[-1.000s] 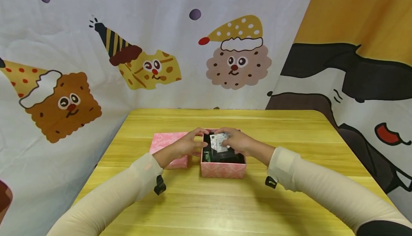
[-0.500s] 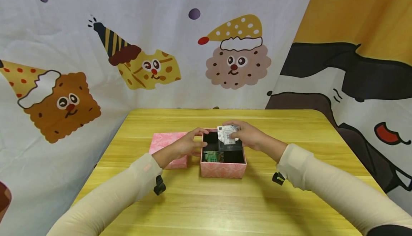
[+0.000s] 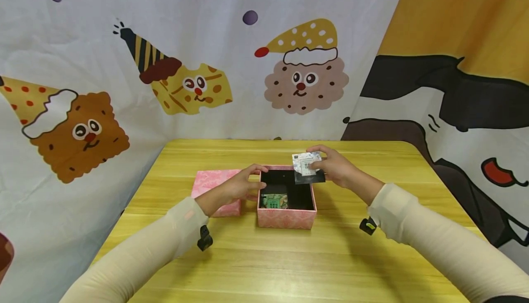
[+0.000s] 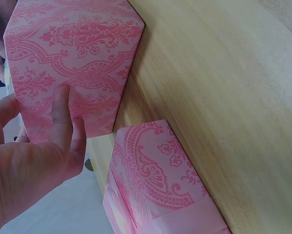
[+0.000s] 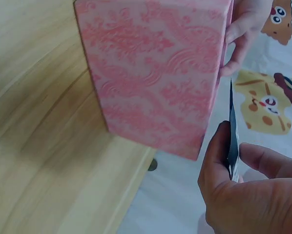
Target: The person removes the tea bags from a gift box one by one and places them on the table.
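Observation:
My right hand [image 3: 334, 166] pinches a small flat packet [image 3: 306, 164] between thumb and fingers, above the far right corner of an open pink box [image 3: 286, 219]. The packet is whitish with a pale label on its upper part and black below; the right wrist view has this packet [image 5: 232, 141] edge-on. With thumb and index finger at the rim, my left hand [image 3: 239, 186] holds the box's left wall. Its other fingers lie against the patterned outside of the box [image 4: 87, 63] in the left wrist view. A green printed item [image 3: 274, 201] lies in the box's near left part.
Left of the box a pink patterned lid or second box [image 3: 206, 180] lies partly under the left forearm; in the left wrist view this pink piece [image 4: 151, 170] has a ribbon band. Wooden tabletop [image 3: 264, 261] extends around. A printed cloth [image 3: 198, 9] hangs behind.
My right hand has lifted the packet out of the box and carried it right and away from me. The green item inside has come into view. My left hand stays at the box.

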`<state>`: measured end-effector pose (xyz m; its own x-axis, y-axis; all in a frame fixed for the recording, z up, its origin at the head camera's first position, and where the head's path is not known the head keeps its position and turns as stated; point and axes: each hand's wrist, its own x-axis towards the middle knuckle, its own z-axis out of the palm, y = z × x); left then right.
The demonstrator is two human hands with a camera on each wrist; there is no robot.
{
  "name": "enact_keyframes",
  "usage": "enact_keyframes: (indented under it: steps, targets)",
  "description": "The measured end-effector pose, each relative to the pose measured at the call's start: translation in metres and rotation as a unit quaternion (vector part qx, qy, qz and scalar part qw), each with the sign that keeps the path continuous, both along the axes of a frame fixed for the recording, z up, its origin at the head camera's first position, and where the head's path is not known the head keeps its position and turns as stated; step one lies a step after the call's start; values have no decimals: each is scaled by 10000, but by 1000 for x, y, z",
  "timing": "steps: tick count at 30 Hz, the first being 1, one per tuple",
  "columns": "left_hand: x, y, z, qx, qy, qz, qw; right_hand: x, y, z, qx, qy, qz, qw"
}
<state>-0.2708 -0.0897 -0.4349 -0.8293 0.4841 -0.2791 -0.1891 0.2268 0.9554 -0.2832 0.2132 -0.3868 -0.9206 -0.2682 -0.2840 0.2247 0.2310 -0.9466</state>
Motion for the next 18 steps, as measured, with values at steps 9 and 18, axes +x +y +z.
enact_keyframes:
  steps: [9,18]
  targets:
    - [0,-1,-2,-31,-35,-5,10000,-12,23,-10,-84,0,-426,9991]
    - [-1,-1,-2,-4,-45,-11,10000,-21,44,-24,-92,-23,-800,9967]
